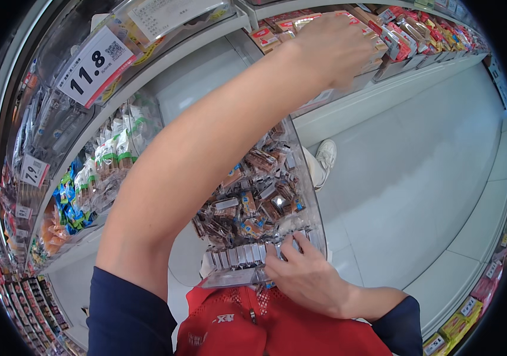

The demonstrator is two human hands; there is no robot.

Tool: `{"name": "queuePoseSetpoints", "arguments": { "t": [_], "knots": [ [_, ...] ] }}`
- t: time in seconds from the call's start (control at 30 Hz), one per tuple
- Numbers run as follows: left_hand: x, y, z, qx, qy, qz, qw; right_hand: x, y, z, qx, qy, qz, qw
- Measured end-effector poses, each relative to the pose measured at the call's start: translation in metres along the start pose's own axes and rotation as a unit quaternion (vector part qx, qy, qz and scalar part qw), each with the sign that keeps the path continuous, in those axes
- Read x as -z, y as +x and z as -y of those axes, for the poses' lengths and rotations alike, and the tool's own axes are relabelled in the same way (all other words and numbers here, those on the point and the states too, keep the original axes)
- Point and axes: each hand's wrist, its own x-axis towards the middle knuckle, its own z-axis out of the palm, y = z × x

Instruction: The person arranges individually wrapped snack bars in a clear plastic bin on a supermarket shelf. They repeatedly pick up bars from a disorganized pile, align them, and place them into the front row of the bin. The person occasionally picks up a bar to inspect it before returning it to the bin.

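Observation:
A clear plastic bin (309, 178) stands before me, its near end against my red vest. Small wrapped brown snacks (258, 202) lie jumbled inside. Along its near end, several packs stand in a neat row (240, 256). My right hand (304, 271) rests on the right part of this row, with its fingers bent and apart. Whether it pinches a pack is hidden. My left arm reaches across the bin. At the far shelf, my left hand (335, 49) is over red-and-tan snack packs (264, 38). Its fingertips and anything in them are hidden.
Shelf bins on the left hold white-and-green bags (113, 151) and blue packets (72, 196). Price tags (97, 66) front the upper shelf. Red packets (402, 42) lie at the far right. A white shoe (326, 160) is on the pale floor (395, 147) beyond the bin.

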Motion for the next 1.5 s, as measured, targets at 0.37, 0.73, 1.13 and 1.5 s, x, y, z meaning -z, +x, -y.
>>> {"name": "queuePoseSetpoints", "arguments": {
  "t": [0.37,0.73,1.13,1.5],
  "knots": [
    [-0.031,0.000,0.013,-0.041,-0.013,-0.230,0.972,-0.003,0.001,0.002,-0.015,0.029,0.005,0.999],
    [-0.018,-0.006,0.013,-0.025,-0.085,-0.186,0.979,-0.005,0.001,0.003,-0.008,0.021,0.039,0.999],
    [0.124,-0.098,0.032,0.040,-0.280,0.174,0.943,0.005,0.001,0.000,0.013,0.025,0.100,0.995],
    [0.105,-0.177,0.041,0.110,-0.294,0.071,0.947,0.011,0.002,-0.002,0.011,0.045,0.106,0.993]
  ]
}}
